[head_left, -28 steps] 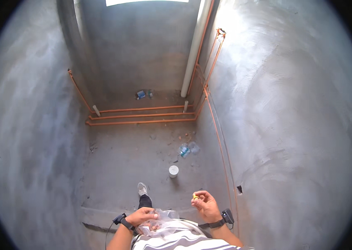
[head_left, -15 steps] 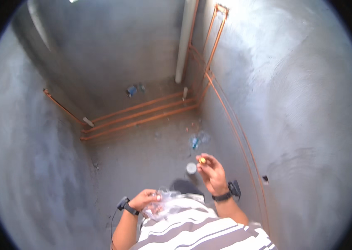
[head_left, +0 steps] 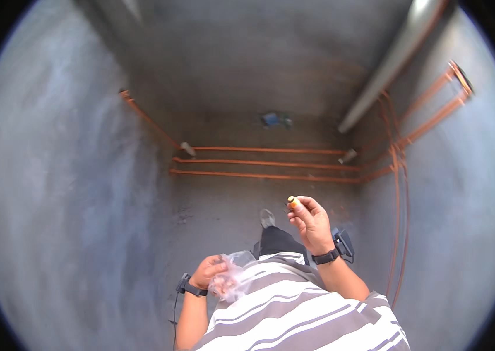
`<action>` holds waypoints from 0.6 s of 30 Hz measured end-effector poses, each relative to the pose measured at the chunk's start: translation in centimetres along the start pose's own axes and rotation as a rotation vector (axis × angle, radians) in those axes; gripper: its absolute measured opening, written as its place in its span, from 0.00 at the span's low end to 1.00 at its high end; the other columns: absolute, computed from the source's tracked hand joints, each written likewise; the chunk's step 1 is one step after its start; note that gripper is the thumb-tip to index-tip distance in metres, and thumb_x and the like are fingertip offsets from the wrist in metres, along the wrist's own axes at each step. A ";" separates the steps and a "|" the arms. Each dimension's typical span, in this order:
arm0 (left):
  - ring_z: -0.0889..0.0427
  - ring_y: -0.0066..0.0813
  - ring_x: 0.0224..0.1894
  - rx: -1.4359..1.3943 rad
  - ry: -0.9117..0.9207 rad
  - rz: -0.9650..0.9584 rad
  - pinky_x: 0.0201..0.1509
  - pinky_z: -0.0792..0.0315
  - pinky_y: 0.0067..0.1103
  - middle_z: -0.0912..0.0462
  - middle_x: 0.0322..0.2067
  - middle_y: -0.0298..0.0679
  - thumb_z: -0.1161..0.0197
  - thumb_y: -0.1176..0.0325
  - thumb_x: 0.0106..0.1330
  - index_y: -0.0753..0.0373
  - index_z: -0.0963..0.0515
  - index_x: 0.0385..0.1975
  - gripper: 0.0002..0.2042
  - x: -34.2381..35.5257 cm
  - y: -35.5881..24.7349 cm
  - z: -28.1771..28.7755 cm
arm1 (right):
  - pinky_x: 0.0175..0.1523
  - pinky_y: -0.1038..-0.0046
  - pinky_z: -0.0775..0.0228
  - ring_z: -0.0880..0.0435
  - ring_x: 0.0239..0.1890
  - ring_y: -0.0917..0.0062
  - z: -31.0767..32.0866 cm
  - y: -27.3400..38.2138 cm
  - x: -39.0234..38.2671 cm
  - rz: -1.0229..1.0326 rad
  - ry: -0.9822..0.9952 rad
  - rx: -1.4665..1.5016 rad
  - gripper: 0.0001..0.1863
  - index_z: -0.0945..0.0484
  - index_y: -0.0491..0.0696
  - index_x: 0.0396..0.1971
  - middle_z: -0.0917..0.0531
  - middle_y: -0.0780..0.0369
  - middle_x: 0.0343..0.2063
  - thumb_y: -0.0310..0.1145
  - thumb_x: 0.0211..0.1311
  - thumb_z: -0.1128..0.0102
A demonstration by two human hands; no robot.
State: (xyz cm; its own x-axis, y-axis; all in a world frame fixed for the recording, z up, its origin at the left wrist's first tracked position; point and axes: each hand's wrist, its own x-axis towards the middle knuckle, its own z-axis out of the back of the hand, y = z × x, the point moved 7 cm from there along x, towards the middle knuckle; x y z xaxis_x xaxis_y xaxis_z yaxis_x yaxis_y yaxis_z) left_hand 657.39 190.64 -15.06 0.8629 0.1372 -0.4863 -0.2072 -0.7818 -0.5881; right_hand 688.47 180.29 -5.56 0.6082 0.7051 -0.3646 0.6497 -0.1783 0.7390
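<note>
Between the thumb and fingers of my right hand [head_left: 313,227] is a small yellow-and-orange cylindrical piece [head_left: 293,203], held up in front of me; its exact kind is too small to make out. My left hand [head_left: 209,272] is closed on a crumpled clear plastic bag [head_left: 231,282] close to my striped shirt. Pinkish small items show through the bag, though I cannot tell what they are. The two hands are well apart.
Orange pipes [head_left: 268,164] run low along the far side and up the right wall [head_left: 464,193]. A thick grey pipe [head_left: 379,73] stands in the far right corner. A blue piece of litter [head_left: 270,119] lies beyond the pipes. My shoe [head_left: 267,218] is on the grey floor.
My view has swung to the right, with the pipes now level across it, and my shoe has come forward. Both hands keep their hold on the same things.
</note>
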 end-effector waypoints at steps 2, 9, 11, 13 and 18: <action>0.13 0.30 0.39 0.077 -0.074 -0.030 0.46 0.20 0.24 0.13 0.38 0.43 0.38 0.69 0.70 0.70 0.19 0.45 0.11 0.8 -4.8 1.6 | 0.40 0.80 0.20 0.16 0.34 0.80 -4.3 0.1 6.8 -0.030 0.047 -0.021 0.12 0.22 0.43 0.50 0.16 0.60 0.38 0.32 0.73 0.39; 0.13 0.29 0.41 -0.059 -0.239 -0.251 0.47 0.20 0.24 0.13 0.40 0.42 0.38 0.69 0.71 0.70 0.19 0.48 0.12 2.9 -6.3 -2.3 | 0.40 0.80 0.22 0.17 0.35 0.81 -8.9 3.6 18.8 -0.089 0.202 -0.243 0.14 0.21 0.46 0.52 0.16 0.65 0.37 0.32 0.70 0.35; 0.13 0.29 0.42 -0.130 -0.250 -0.256 0.48 0.20 0.25 0.13 0.41 0.43 0.38 0.69 0.71 0.70 0.19 0.48 0.13 3.6 -8.6 -0.9 | 0.43 0.79 0.22 0.17 0.37 0.80 -12.0 3.6 22.2 -0.082 0.184 -0.243 0.15 0.21 0.45 0.53 0.16 0.64 0.40 0.31 0.70 0.35; 0.13 0.30 0.43 -0.119 -0.270 -0.274 0.49 0.20 0.26 0.13 0.42 0.43 0.37 0.68 0.71 0.70 0.19 0.48 0.13 5.2 -12.9 2.0 | 0.45 0.79 0.21 0.17 0.39 0.80 -15.3 2.4 26.7 -0.106 0.197 -0.242 0.16 0.22 0.44 0.55 0.16 0.62 0.42 0.30 0.70 0.36; 0.14 0.30 0.44 -0.029 -0.189 -0.290 0.50 0.21 0.26 0.13 0.42 0.42 0.37 0.69 0.71 0.70 0.19 0.48 0.12 7.8 -25.0 10.6 | 0.43 0.79 0.20 0.16 0.37 0.80 -22.7 -4.5 35.2 -0.094 0.143 -0.303 0.13 0.21 0.41 0.51 0.15 0.62 0.40 0.28 0.70 0.37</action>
State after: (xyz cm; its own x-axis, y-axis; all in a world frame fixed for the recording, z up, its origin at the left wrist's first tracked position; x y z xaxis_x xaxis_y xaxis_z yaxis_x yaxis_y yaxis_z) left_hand 664.41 217.71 -10.98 0.7829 0.4641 -0.4144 0.0498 -0.7106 -0.7019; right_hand 696.59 221.54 -8.85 0.4679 0.8017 -0.3720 0.5218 0.0891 0.8484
